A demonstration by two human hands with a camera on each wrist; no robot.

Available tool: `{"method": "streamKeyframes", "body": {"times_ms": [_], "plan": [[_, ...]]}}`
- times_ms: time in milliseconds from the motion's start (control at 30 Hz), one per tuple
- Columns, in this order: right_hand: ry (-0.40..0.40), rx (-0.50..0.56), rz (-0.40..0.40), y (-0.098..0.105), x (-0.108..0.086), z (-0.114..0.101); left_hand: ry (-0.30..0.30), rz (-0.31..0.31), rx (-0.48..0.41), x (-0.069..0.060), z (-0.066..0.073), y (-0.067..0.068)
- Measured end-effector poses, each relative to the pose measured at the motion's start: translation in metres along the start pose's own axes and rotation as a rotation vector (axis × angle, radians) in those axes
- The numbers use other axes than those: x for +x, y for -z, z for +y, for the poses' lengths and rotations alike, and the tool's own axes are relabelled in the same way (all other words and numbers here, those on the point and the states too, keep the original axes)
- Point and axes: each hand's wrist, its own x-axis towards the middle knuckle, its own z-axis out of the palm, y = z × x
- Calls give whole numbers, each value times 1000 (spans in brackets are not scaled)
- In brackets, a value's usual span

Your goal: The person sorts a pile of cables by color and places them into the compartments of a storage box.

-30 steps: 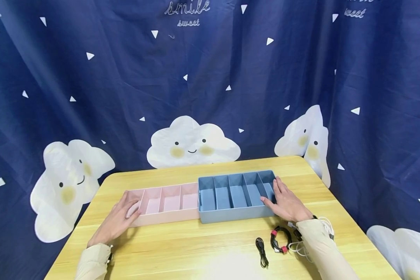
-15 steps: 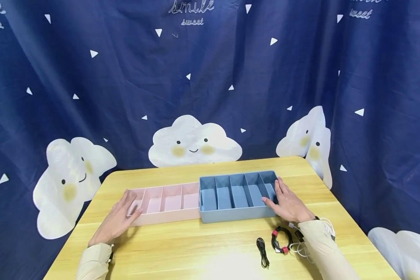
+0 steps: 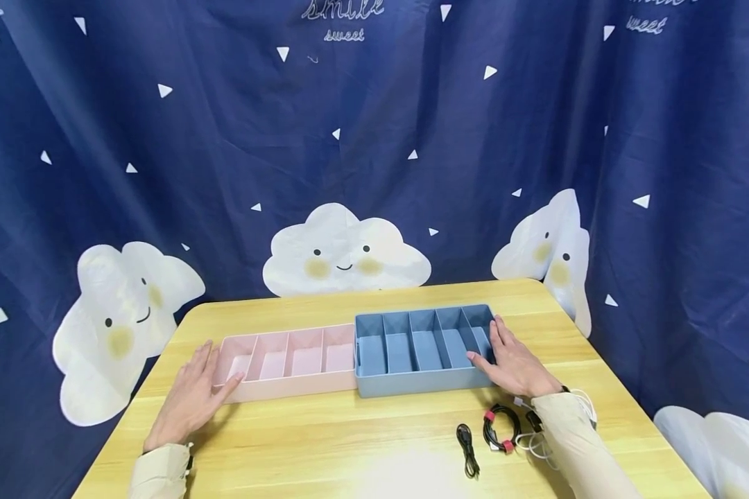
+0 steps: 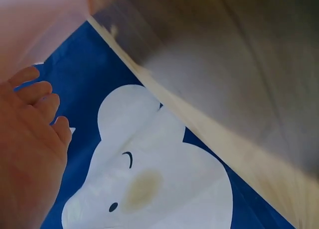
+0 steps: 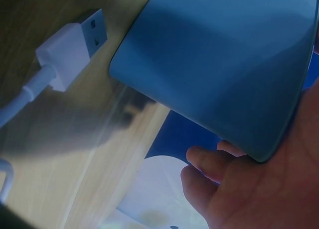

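Observation:
A pink divided organizer box [image 3: 293,384] and a blue divided organizer box [image 3: 421,381] stand end to end on the table, touching. Both have several compartments, with nothing seen inside. My left hand [image 3: 190,402] lies along the pink box's left end, fingers extended outside it and thumb at the front corner. In the left wrist view, those fingers [image 4: 47,104] are beside the pink wall [image 4: 42,27]. Against the blue box's right end rests my right hand [image 3: 517,362], fingers straight, thumb over the front rim. The right wrist view shows its palm [image 5: 259,194] by the blue box corner.
In front of the blue box lie a bundled black cable [image 3: 467,450] and a coiled black cable with red ties [image 3: 517,421]. A white cable [image 3: 539,454] sits partly under my right sleeve; its USB plug [image 5: 75,52] points toward the box. A blue curtain [image 3: 374,138] hangs behind the table.
My left hand has shifted left, its fingers moving from over the pink box's end compartment to outside its left end. The right hand and both boxes look unmoved on the table.

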Motion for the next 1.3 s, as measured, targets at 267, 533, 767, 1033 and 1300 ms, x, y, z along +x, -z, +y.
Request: {"method": "streamKeyframes", "body": {"times_ms": [267,533,767,1033,1300], "plan": [[0,-13,-3,0,-1,0,10,-9,19,1,-3,0],[0,-12,-5,0,-1,-2,34,-38,7,-3,-1,1],[-7,-8,-13,-2,-1,-1,17,-19,7,-4,-1,2],[-10,-12,-11,-1,1,1,17,-15,14,0,-1,0],[-9,-23,-11,-1,2,2,23,-64,35,4,-3,0]]}}
